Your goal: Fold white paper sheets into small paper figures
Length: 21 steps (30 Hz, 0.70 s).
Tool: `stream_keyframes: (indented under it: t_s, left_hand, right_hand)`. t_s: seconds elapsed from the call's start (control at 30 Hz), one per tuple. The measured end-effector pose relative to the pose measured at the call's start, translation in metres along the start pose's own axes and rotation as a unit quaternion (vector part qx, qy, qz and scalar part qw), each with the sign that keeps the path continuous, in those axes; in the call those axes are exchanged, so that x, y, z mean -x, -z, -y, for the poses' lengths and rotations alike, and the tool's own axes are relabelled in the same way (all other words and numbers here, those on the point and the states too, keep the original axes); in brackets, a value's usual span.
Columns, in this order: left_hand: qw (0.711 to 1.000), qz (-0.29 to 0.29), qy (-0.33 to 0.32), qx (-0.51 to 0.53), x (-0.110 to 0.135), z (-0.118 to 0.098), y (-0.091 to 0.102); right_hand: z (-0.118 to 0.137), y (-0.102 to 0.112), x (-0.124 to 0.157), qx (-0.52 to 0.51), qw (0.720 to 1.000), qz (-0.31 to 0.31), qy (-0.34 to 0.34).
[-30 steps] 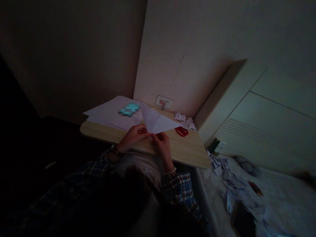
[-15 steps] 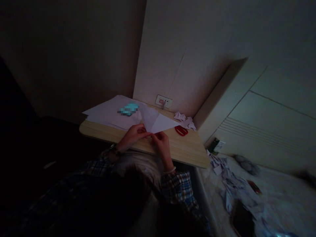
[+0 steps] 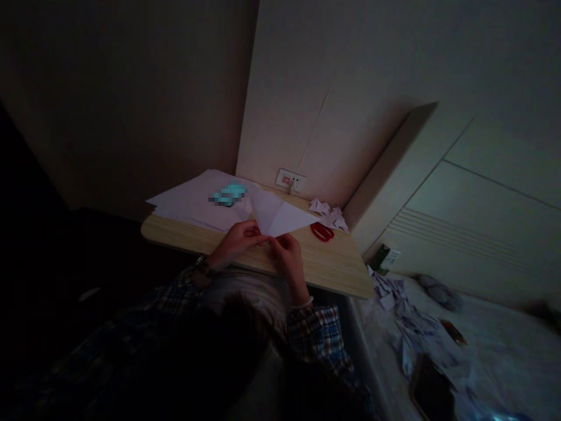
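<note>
A folded sheet of white paper (image 3: 287, 219) stands over the near part of the wooden table (image 3: 337, 272), its long point reaching right. My left hand (image 3: 240, 235) pinches its near corner from the left, fingers closed. From the right, my right hand (image 3: 287, 250) grips the same corner between thumb and fingers, the two sets of fingertips almost touching. Red-handled scissors (image 3: 322, 232) lie to the right of the paper, their blades hidden. Behind my left hand rests a stack of white sheets (image 3: 184, 196), with a pixelated turquoise-screened object (image 3: 230, 193) on it.
Several small folded paper pieces (image 3: 328, 213) sit at the table's back right, by the wall. A socket (image 3: 291, 180) with something plugged in is above the back edge. On the bed (image 3: 495, 351) at right lie many folded papers (image 3: 412, 321) and a dark phone-like object (image 3: 432, 389).
</note>
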<state>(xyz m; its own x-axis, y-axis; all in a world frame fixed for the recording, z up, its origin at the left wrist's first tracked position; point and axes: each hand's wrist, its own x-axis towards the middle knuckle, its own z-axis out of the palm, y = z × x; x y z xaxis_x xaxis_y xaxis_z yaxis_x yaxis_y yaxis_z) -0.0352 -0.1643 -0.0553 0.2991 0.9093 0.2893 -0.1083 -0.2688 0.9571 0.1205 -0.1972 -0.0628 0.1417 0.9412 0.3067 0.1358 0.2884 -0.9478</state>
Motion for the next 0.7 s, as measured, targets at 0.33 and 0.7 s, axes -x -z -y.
stream_keyframes:
  t_s: [0.33, 0.7]
  left_hand:
    - [1.0, 0.006, 0.001, -0.01, -0.0019, -0.0016, 0.0005]
    - [1.0, 0.011, -0.004, -0.002, -0.0017, 0.0006, -0.0007]
  right_hand:
    - [-0.001, 0.0011, -0.0006, -0.026, 0.999, -0.035, 0.013]
    - [-0.0039, -0.0004, -0.002, -0.004, 0.999, -0.045, 0.01]
